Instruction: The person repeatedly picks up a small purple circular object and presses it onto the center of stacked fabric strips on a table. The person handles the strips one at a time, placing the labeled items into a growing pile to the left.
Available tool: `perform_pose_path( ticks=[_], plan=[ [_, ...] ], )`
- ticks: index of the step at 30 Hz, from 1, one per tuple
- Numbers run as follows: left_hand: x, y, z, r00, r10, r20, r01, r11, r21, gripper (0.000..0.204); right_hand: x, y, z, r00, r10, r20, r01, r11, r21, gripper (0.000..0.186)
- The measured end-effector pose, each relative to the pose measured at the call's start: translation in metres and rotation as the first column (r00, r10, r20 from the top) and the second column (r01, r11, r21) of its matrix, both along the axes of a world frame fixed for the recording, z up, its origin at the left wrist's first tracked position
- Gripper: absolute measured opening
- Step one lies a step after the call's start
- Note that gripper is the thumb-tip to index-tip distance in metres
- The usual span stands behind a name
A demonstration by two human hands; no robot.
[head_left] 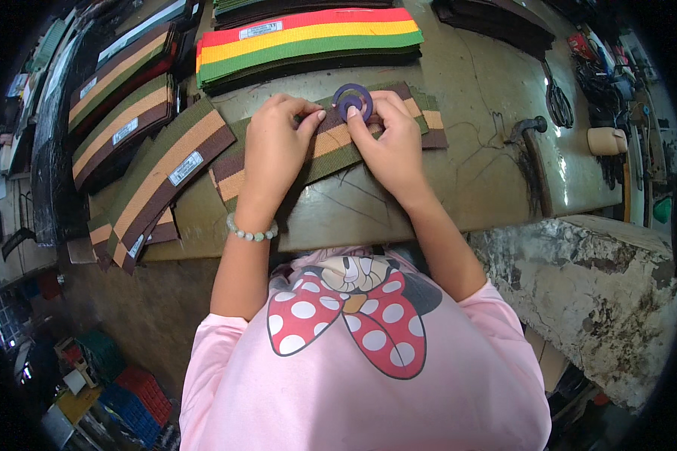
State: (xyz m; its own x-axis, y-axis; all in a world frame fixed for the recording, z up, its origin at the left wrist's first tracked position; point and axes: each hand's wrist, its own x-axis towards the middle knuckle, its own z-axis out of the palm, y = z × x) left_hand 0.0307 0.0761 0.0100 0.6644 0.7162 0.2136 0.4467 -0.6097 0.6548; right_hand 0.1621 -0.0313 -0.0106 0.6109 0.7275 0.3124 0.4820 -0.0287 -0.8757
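Gripping purple ring [350, 102]: R hand [390, 143], fingers curled, thumb pressed on it, over the strap. L hand [280, 135]: thumb + index tips drawn close together, over the strap; can't tell if anything's pinched betw. them. Strap [332, 140], olive/tan/brown: on table [338, 214], just nearside of rainbow pile [316, 41] (red/yellow/green on top, 1 white label). Striped piles [124, 135], qty 3, same colours as strap, white labels: L of rainbow pile. Hammer [532, 126], qty 1: R of rainbow pile. Tan roll [607, 141], qty 1: farther R of same. Bracelet [253, 233], qty 1, pale beads: L wrist, nearside of rainbow pile.
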Motion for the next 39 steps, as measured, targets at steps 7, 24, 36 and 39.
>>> perform_pose_path(
  ticks=[7,24,36,39],
  plan=[
    [0.007,-0.007,-0.009,0.996,-0.006,-0.087,0.028,0.968,0.251,0.017,-0.003,0.002,-0.004,0.992,-0.028,0.124,0.029,1.0,-0.01,0.018],
    [-0.042,0.022,0.004,0.766,0.437,0.472,-0.146,0.833,-0.534,0.022,-0.003,-0.002,0.001,0.994,-0.034,0.108,0.034,0.999,0.004,0.017],
    [-0.031,-0.024,0.003,0.991,0.134,-0.014,-0.132,0.988,0.074,0.031,-0.023,0.017,0.008,0.989,0.091,-0.118,-0.086,0.995,0.046,0.019],
    [-0.039,-0.017,0.002,0.991,0.136,-0.018,-0.136,0.991,0.014,0.02,-0.022,0.016,0.005,0.994,0.088,-0.06,-0.086,0.996,0.032,0.019]
  ],
)
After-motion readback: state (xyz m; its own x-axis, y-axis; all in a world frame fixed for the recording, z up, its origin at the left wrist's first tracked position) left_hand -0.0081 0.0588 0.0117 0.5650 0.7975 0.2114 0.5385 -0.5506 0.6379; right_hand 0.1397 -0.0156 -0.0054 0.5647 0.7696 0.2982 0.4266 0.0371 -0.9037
